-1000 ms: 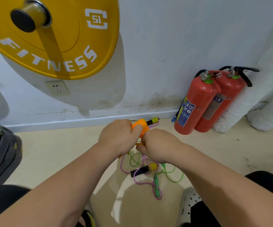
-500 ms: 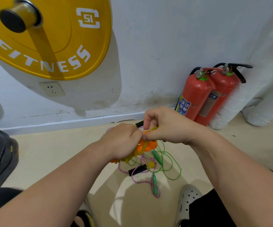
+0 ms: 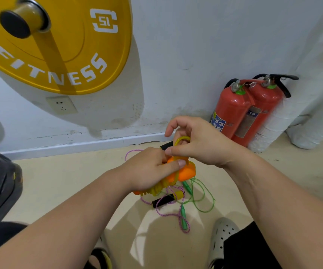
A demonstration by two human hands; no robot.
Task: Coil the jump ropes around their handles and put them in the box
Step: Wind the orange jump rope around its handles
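Your left hand [image 3: 151, 169] clamps the orange handles [image 3: 185, 171], your right hand [image 3: 199, 144] pinches the yellow rope [image 3: 156, 189] (mid-frame): lay it snug.

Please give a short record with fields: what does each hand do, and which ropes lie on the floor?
Left hand: grips the orange plastic handles, with yellow plastic rope coiled round them
Right hand: pinches a loop of that rope above the handles
Floor: pink braided rope and thin green rope, loose, tangled
Box: not in view
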